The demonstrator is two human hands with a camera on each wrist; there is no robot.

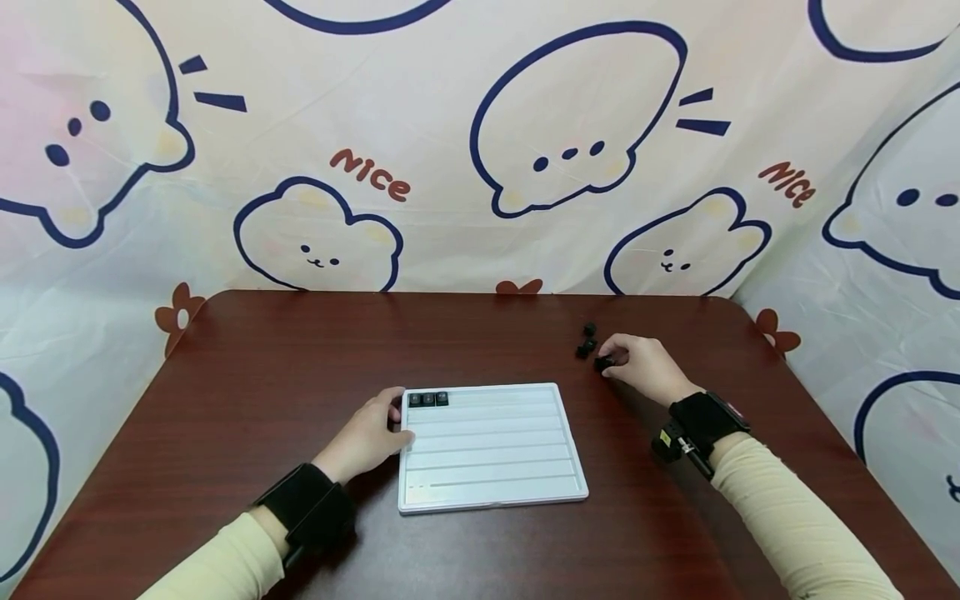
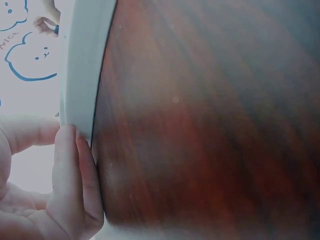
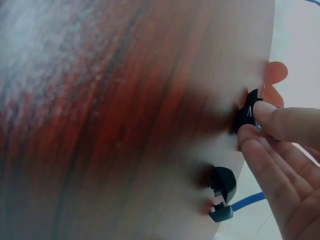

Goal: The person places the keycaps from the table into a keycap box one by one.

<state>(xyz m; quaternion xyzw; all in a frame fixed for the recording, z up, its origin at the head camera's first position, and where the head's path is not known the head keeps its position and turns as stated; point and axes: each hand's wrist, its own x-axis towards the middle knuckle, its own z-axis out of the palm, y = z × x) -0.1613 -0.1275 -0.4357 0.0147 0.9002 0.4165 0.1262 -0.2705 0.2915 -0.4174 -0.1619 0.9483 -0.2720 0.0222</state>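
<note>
A flat white tray (image 1: 495, 450) with ridged rows lies on the table. Three black keycaps (image 1: 428, 399) sit side by side in its top left corner. My left hand (image 1: 367, 440) grips the tray's left edge, thumb on the upper face and fingers along the side. Beyond the tray's upper right corner, my right hand (image 1: 651, 367) pinches a black keycap (image 3: 244, 119) between thumb and fingertips, close over the table. A pale mark shows on that keycap in the right wrist view. Loose keycaps (image 1: 587, 347) lie just left of this hand, one showing its hollow underside.
The dark wooden table (image 1: 300, 358) ends at a back edge against a printed cloth backdrop (image 1: 435, 108). Cloth also hangs along both sides. Black camera straps (image 1: 701, 425) circle both wrists.
</note>
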